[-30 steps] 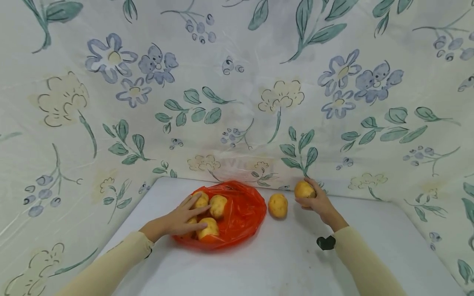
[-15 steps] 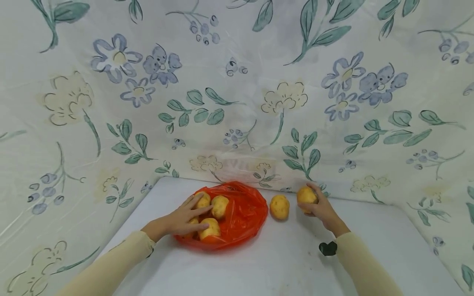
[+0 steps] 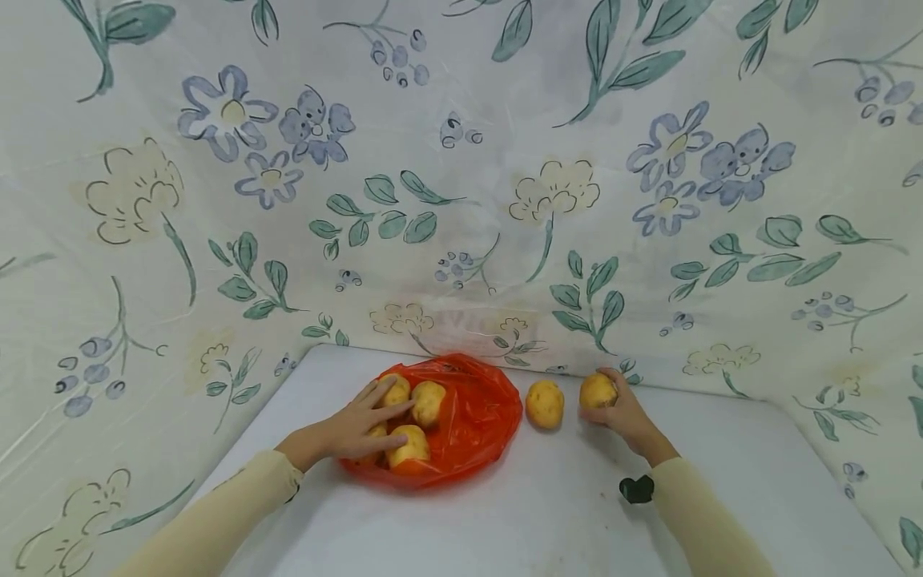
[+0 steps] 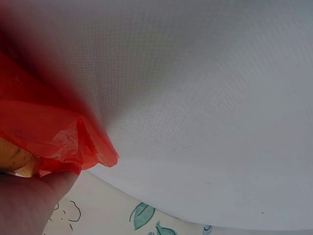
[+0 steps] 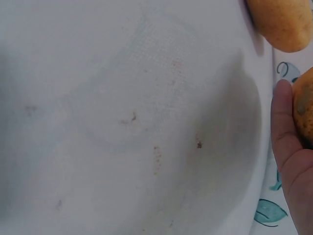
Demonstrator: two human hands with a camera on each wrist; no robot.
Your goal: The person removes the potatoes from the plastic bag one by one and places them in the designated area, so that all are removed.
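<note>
A red plastic bag (image 3: 476,417) lies spread on the white table with several potatoes (image 3: 429,403) in its left part. My left hand (image 3: 353,429) rests over these potatoes, its fingers spread and fairly straight. In the left wrist view, part of that hand (image 4: 29,200) shows beside the red film, with a bit of potato (image 4: 12,156) under it. To the right of the bag, a single potato (image 3: 544,404) sits on the table. Right of that one, my right hand (image 3: 626,413) grips another potato (image 3: 597,392) between thumb and fingers, at the table's back part.
Behind the white table (image 3: 534,513) rises a flower-patterned sheet (image 3: 461,224), close to the table's back edge. Small dark specks (image 5: 198,144) mark the tabletop in the right wrist view. A dark heart-shaped piece (image 3: 637,489) shows at the right sleeve.
My right hand has lowered its potato slightly toward the table and turned it a little. My left hand stays over the potatoes in the bag. The head view has shifted slightly.
</note>
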